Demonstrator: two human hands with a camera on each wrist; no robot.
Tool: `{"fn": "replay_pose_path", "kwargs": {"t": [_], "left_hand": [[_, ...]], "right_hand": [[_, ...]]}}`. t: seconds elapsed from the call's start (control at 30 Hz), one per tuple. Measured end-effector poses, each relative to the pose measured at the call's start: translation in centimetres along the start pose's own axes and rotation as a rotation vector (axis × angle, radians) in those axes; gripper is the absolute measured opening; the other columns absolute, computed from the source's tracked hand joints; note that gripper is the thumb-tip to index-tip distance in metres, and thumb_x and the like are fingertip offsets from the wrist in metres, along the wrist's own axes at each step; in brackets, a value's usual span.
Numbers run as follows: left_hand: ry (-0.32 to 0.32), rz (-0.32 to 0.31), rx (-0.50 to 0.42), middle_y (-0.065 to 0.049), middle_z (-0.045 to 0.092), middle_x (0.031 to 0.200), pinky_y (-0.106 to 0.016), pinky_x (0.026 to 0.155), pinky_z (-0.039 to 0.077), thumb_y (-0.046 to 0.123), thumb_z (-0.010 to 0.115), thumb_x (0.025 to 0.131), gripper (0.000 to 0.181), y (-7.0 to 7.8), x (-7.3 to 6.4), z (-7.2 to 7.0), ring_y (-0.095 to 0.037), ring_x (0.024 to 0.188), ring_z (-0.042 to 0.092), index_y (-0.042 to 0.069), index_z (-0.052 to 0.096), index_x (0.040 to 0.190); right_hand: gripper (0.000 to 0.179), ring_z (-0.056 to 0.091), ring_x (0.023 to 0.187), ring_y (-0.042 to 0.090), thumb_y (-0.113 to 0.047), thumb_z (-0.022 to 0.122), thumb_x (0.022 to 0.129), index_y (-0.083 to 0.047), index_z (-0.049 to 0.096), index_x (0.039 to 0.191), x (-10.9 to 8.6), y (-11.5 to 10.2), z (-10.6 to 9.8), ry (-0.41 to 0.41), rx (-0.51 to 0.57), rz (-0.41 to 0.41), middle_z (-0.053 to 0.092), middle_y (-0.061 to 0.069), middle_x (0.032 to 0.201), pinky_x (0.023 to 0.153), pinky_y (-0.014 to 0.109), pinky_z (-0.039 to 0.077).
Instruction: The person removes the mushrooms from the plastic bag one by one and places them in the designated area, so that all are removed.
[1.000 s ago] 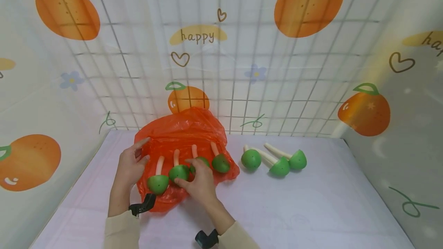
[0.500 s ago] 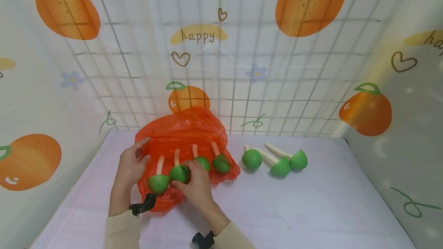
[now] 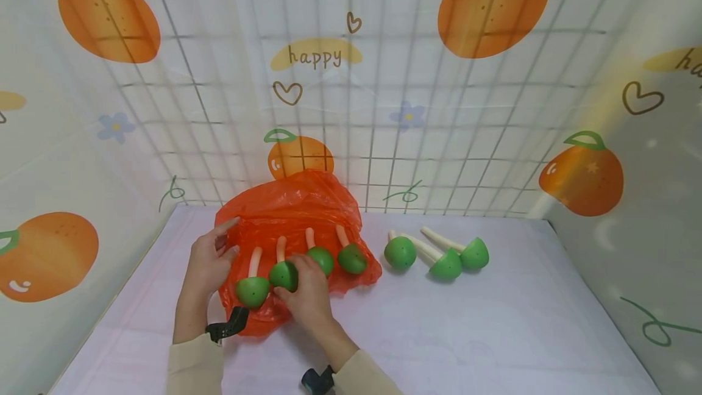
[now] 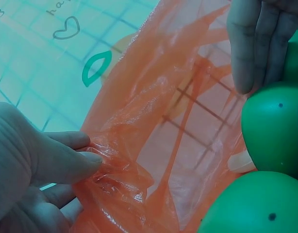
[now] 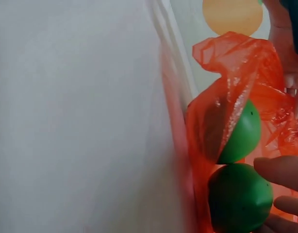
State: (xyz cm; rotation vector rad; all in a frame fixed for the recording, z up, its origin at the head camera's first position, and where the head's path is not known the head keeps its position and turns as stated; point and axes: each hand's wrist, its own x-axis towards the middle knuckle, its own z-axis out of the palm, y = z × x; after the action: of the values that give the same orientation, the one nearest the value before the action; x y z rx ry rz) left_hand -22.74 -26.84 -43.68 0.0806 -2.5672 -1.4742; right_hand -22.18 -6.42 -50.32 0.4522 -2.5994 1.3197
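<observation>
A thin red plastic bag (image 3: 296, 200) lies spread at the left of the table, with several mushroom-shaped pieces in a row on or in it, each a green dotted cap with a pale stem. My left hand (image 3: 209, 264) pinches the bag's left edge between thumb and fingers; the gathered film (image 4: 110, 170) shows in the left wrist view. My right hand (image 3: 309, 291) has thumb and fingers round the second mushroom's cap (image 3: 282, 276), hiding its right side. Beside it, nearest the left forearm, is the leftmost mushroom (image 3: 252, 292). Part of the film covers that cap (image 5: 243, 131) in the right wrist view.
Two more mushrooms sit on the bag to the right, the third cap (image 3: 322, 261) close to my right fingers. Off the bag lie three others, the middle one (image 3: 445, 266) overlapping its neighbour. A printed curtain (image 3: 384, 139) stands behind the white table (image 3: 493, 322).
My right hand has moved left from beside the third mushroom and come round the second mushroom's cap. The third cap now shows uncovered. My left hand keeps its place at the bag.
</observation>
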Motion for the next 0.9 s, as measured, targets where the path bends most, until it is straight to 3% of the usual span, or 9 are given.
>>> {"fn": "replay_pose_path", "kwargs": {"t": [0.57,0.9], "left_hand": [[0.002,-0.006,-0.002,-0.022,0.043,0.161,-0.054,0.113,0.043,-0.008,0.057,0.101,0.059,-0.26,0.12,0.01,-0.045,0.146,0.044,0.011,0.051,0.157],[-0.005,-0.022,-0.01,-0.021,0.043,0.161,-0.053,0.113,0.044,-0.008,0.057,0.102,0.059,0.05,0.14,-0.05,-0.044,0.146,0.045,0.012,0.05,0.157]], "right_hand": [[0.056,0.063,0.117,0.027,-0.01,0.093,0.079,-0.008,0.067,0.129,0.22,0.5,1.03,0.033,-0.084,-0.013,0.068,0.008,0.128,0.102,0.049,0.057],[0.057,0.063,0.117,0.028,-0.013,0.092,0.081,-0.005,0.069,0.132,0.07,0.04,0.18,0.034,-0.055,-0.023,0.069,0.008,0.128,0.1,0.048,0.058]]}}
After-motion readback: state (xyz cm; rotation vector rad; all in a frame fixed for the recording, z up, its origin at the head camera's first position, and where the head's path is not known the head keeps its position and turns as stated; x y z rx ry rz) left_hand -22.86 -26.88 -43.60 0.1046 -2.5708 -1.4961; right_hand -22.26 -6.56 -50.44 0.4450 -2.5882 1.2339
